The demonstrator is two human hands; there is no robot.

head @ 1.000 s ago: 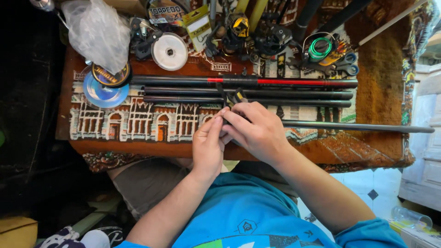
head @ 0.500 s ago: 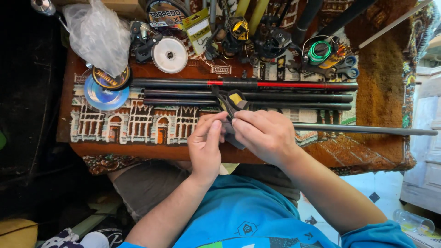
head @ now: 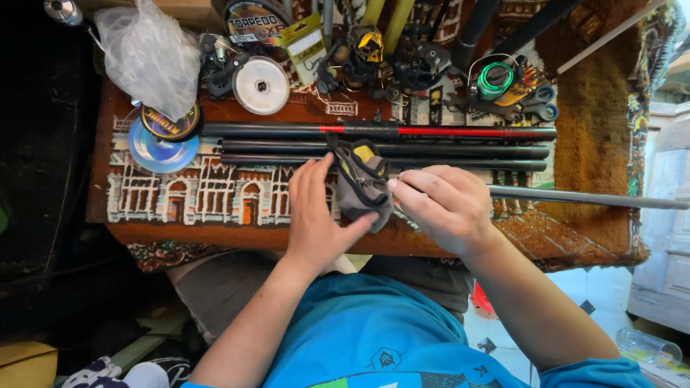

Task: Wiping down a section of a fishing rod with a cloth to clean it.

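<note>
From the head camera, the step in hand looks like wiping or sleeving a fishing-rod section: the right hand (head: pixel 449 208) closes its fingers around the near end of a thin grey rod section (head: pixel 582 197), which runs away from the fingertips to the right, across the patterned rug (head: pixel 215 190). Just left of those fingertips lies a grey cloth pouch (head: pixel 363 183) with yellow trim and a black cord, bunched up. The left hand (head: pixel 313 215) lies nearly flat, fingers spread and extended upward, thumb stretched right to touch the pouch's lower edge; it grips nothing firmly.

The next move probably calls for lining the rod tip up with the pouch while the left thumb pins the fabric steady.

Both forearms come up from the bottom, wrists fairly straight, the right knuckles arched. Beyond the fingertips lie three dark rod sections (head: pixel 388 147), one banded red, then line spools (head: pixel 261 85) and reels (head: pixel 424 65).
</note>
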